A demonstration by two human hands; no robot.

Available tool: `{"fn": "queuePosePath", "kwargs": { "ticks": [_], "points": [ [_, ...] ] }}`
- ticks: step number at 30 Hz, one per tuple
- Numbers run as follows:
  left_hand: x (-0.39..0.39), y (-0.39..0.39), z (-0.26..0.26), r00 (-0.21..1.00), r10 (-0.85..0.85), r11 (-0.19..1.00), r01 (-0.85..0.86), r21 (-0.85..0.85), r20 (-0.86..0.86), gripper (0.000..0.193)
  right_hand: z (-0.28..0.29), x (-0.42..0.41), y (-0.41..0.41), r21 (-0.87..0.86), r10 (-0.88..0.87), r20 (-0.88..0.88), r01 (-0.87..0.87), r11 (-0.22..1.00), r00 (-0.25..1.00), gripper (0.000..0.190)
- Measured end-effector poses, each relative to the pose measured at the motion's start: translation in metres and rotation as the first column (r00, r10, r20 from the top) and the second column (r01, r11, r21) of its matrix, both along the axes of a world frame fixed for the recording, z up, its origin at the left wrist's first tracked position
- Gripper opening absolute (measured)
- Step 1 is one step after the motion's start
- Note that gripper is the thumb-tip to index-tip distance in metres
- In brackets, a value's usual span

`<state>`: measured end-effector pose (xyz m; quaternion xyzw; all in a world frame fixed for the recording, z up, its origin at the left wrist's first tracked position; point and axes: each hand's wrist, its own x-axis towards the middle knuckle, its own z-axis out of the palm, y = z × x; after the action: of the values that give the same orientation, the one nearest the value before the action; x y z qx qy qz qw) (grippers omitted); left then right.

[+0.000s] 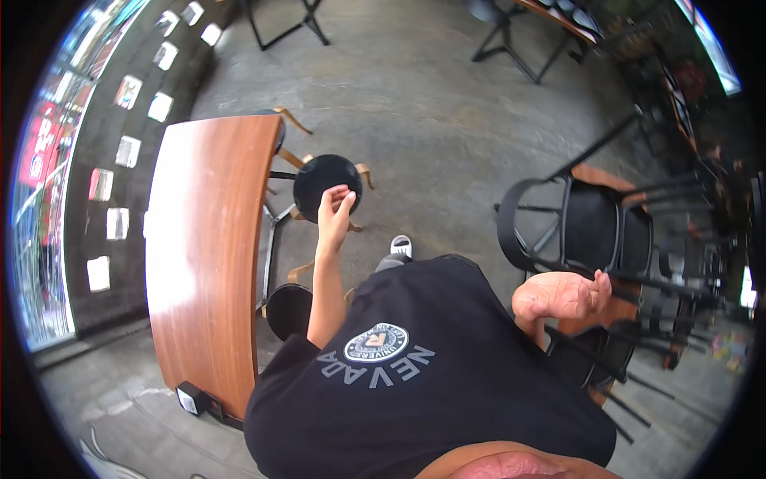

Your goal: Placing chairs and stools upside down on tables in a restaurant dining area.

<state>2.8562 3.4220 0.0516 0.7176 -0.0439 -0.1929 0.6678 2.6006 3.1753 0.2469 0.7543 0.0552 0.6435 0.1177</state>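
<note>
My left hand (pixel 336 214) is raised over a round black stool (pixel 317 173) with bent wooden legs. Its fingers curl toward the thumb, and nothing shows between them. My right hand (pixel 562 294) is lifted at my other side, palm up, fingers bent and apart, holding nothing. Behind it stand black chairs (pixel 592 223). A long wooden table (pixel 209 251) lies to the left of my left forearm. Neither hand appears to touch any furniture.
Another black stool (pixel 289 311) sits by the table's near part. A small dark box (pixel 190 400) is at the table's end. A wall with small openings (pixel 128 151) runs along the left. Chairs and tables crowd the right, and black metal table legs (pixel 287 27) stand farther ahead.
</note>
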Motion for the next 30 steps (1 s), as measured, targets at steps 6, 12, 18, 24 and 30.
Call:
{"fn": "queuePosePath", "kwargs": {
  "ticks": [6,12,18,24,30],
  "points": [
    [-0.001,0.086,-0.022,0.889,0.346,0.849,-0.433,0.302,0.3,0.039,-0.018,0.101,0.021,0.407,0.153,-0.184,-0.066,0.911,0.971,0.045],
    [0.034,0.142,-0.047,0.786,0.468,0.432,-0.601,0.673,0.402,0.052,-0.031,0.204,0.042,0.74,0.574,-0.531,0.01,0.673,0.623,0.042],
    [0.12,0.16,-0.092,0.751,0.641,0.384,-0.494,0.78,0.16,0.083,-0.105,0.311,0.039,0.694,0.693,-0.703,-0.06,0.718,0.161,0.048],
    [0.148,0.14,-0.1,0.768,0.628,0.158,-0.281,0.947,0.123,0.098,-0.256,0.417,0.006,0.36,0.3,-0.826,-0.036,0.932,-0.478,0.07],
    [0.154,0.141,-0.095,0.769,0.639,0.187,-0.162,0.969,0.005,0.103,-0.43,0.51,0.004,0.216,0.385,-0.614,0.322,0.922,-0.689,0.072]
  ]
}}
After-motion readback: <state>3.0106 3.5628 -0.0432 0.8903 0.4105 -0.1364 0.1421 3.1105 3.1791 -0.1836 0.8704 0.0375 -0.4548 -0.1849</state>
